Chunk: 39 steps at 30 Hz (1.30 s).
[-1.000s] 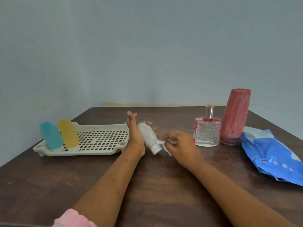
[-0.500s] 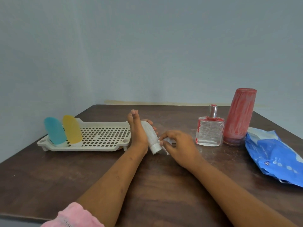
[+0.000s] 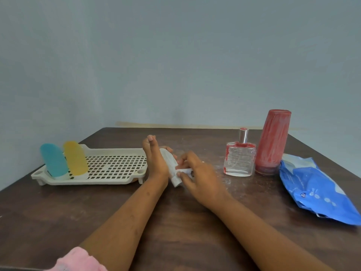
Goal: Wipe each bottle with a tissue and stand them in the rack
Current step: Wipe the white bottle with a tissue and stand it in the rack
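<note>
– Firstly, what do we record at the centre of the frame?

– We record a white bottle [image 3: 169, 163], tilted, with its cap end low toward the right and its rounded end up toward the left. The left hand [image 3: 155, 159] grips it. We see that hand edge-on, its fingers together and pointing up, with fingertips curled round the far side of the bottle. Whether the cap touches the table [image 3: 175, 231] we cannot tell.

– And the right hand?

– We note the right hand [image 3: 197, 177] just right of the bottle, with thumb and forefinger pinching a small white tissue [image 3: 184, 170] against the bottle near its cap. The remaining fingers are bent; how they lie we cannot tell.

– What of the rack?

– We find the cream rack [image 3: 109, 167] at centre left, flat on the table, its right end just beside the left hand. A blue bottle [image 3: 53, 160] and a yellow bottle [image 3: 75, 158] stand cap-down at its left end, side by side, both leaning slightly left.

– Anything at the right of the frame?

– We list a clear perfume bottle [image 3: 239, 161] with red smears and a silver sprayer, upright. A tall red bottle [image 3: 272, 141] stands just beside it on its right. A blue pack [image 3: 316, 188] lies flat toward the lower right. White specks dust the table round the perfume bottle. A pink sleeve [image 3: 78, 260] shows at the bottom left edge.
</note>
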Each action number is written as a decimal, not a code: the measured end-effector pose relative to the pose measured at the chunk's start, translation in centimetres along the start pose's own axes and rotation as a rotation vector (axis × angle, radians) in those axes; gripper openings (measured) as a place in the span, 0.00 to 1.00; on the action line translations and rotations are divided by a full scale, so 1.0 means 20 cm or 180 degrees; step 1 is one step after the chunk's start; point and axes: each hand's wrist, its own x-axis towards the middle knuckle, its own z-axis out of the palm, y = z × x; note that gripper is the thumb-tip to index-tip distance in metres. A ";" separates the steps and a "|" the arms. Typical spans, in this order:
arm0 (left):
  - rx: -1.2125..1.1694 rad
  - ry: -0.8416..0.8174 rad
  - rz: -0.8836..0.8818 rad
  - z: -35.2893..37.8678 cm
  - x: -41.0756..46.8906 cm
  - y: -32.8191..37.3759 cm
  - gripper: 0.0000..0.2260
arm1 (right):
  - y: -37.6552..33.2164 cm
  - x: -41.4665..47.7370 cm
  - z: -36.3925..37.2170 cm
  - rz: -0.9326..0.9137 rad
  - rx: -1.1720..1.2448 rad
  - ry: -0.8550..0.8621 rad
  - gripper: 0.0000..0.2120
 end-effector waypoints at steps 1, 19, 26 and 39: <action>-0.0028 0.0002 -0.0010 0.00 0.00 0.00 0.26 | -0.01 -0.01 0.00 -0.0115 -0.0039 -0.0084 0.09; -0.0252 -0.0194 -0.0286 0.00 0.01 0.01 0.31 | 0.01 0.00 -0.01 -0.0057 -0.0215 0.0086 0.08; -0.0037 -0.0281 -0.0241 0.00 0.01 0.01 0.36 | 0.03 0.01 -0.01 0.0066 -0.0130 0.0156 0.09; -0.0026 -0.0306 -0.0349 0.01 0.00 0.03 0.38 | 0.03 0.00 -0.02 0.0055 -0.0148 0.0181 0.11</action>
